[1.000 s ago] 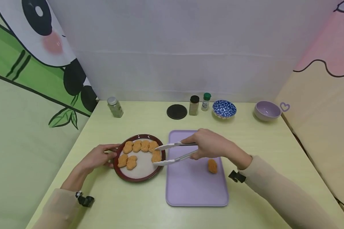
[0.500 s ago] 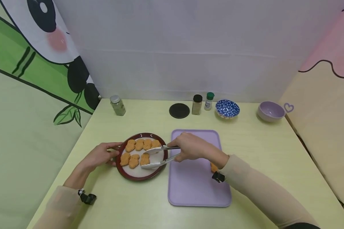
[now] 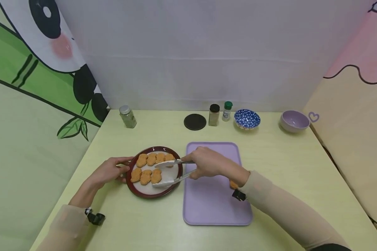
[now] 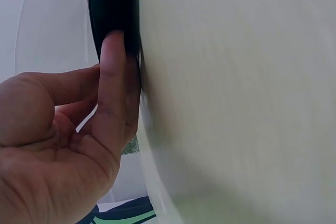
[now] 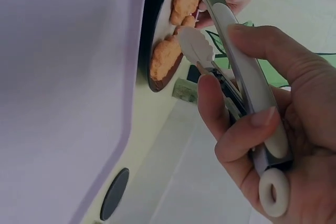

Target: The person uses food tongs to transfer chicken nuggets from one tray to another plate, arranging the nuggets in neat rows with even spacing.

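My left hand (image 3: 111, 170) holds the left rim of a brown-rimmed plate (image 3: 134, 190); in the left wrist view its fingers (image 4: 113, 66) meet the plate's dark outer side (image 4: 113, 3). Breaded nuggets (image 3: 151, 159) lie on the plate in two rows, several at the back and three in front. My right hand (image 3: 207, 162) grips metal tongs (image 3: 183, 176) with pale scalloped tips, fingers wrapped round the handle in the right wrist view. The tong tips stand spread over the plate's right half, just right of the front row's end nugget (image 3: 156, 176), nothing between them.
A purple tray (image 3: 216, 209) lies right of the plate, with one nugget (image 3: 233, 184) partly hidden by my right wrist. Along the back stand a silver-lidded jar (image 3: 127, 117), black disc (image 3: 194, 122), two shakers (image 3: 214, 115), a blue patterned bowl (image 3: 246, 119) and a purple bowl (image 3: 294, 121).
My right hand has moved left with the tongs, bringing a nugget to the end of the front row. The tongs have spread and let it go. The left hand stays at the plate.
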### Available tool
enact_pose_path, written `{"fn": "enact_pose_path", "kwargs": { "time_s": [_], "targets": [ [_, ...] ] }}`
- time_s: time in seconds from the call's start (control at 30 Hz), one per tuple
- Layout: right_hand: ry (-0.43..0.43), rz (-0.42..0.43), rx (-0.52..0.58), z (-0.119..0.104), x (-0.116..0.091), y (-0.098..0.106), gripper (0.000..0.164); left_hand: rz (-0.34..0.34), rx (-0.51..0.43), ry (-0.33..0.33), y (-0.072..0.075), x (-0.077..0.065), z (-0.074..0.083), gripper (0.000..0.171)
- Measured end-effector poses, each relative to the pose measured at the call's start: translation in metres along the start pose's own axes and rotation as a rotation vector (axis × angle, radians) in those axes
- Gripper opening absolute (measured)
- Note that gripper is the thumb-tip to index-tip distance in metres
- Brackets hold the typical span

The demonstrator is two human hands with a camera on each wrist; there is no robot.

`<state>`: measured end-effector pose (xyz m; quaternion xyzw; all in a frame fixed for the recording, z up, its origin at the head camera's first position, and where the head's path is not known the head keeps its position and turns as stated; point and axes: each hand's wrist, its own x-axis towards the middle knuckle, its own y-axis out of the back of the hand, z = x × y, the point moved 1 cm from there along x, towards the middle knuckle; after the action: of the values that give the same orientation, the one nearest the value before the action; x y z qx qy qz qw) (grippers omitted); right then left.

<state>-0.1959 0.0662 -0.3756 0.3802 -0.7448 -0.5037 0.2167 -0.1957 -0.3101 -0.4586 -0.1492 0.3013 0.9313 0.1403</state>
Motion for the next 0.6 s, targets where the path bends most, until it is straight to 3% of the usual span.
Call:
{"fn": "enact_pose_path", "kwargs": {
  "time_s": [0.2,0.43,0.6],
  "targets": [
    [-0.018,0.052,-0.017,0.004,-0.036,0.024,0.059,-0.013,0.014,0.011,-0.003,0.003,-0.001,0.046],
    [-0.106,0.029,0.068,0.044,-0.123,0.061,0.057,-0.015,0.025,-0.009,-0.004,0.008,0.002,0.046],
    [-0.200,-0.048,0.064,0.079,-0.175,0.061,0.057,-0.017,0.038,-0.005,-0.002,0.005,-0.002,0.047]
  ]
}}
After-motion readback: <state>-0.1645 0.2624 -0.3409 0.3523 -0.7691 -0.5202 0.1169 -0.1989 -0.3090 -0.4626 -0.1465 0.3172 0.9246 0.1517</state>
